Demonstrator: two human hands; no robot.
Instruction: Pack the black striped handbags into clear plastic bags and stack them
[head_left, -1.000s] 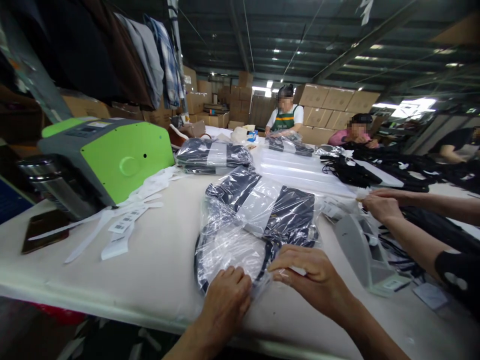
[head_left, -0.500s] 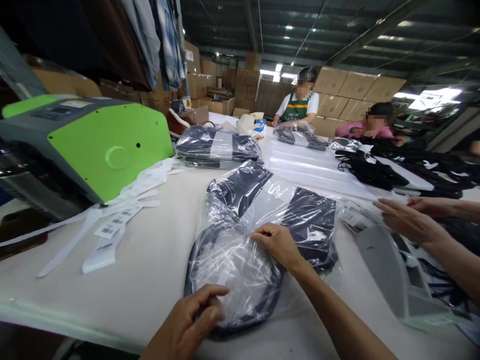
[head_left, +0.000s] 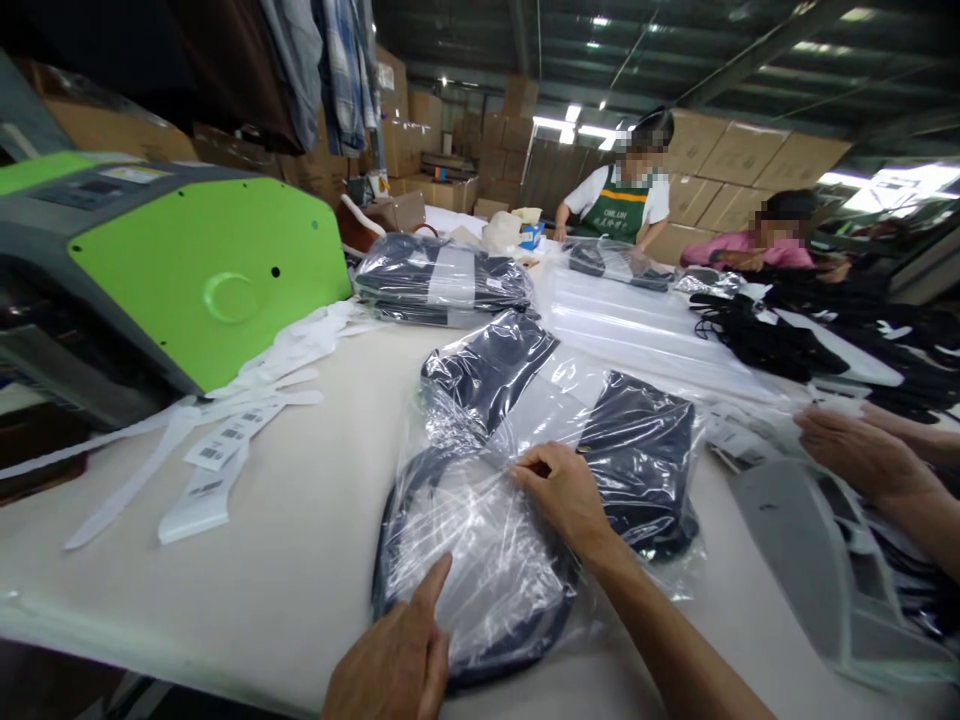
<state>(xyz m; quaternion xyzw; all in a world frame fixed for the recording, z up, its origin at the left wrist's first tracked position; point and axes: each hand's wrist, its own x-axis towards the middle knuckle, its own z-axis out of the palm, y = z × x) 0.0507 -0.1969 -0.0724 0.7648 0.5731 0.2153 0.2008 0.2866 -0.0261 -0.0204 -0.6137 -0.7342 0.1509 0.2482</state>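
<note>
In front of me lies a clear plastic bag, shiny and wrinkled, over dark navy folded goods with a pale grey band across them. Nearer me, under the plastic, is a rounded pale panel with a navy rim; what kind of article it is I cannot tell. My right hand pinches the plastic near the middle, thumb and fingertips together. My left hand is at the near left edge of the rounded panel, index finger stretched out over the plastic and nothing held.
A green and grey machine stands at left, with printed label strips beside it. Wrapped packs lie behind. At right a co-worker's hands work by a grey bagged piece. Two people are farther back.
My left index finger has straightened from a bent position, and that hand sits slightly farther right. My right hand keeps its pinch on the plastic. The view has shifted slightly.
</note>
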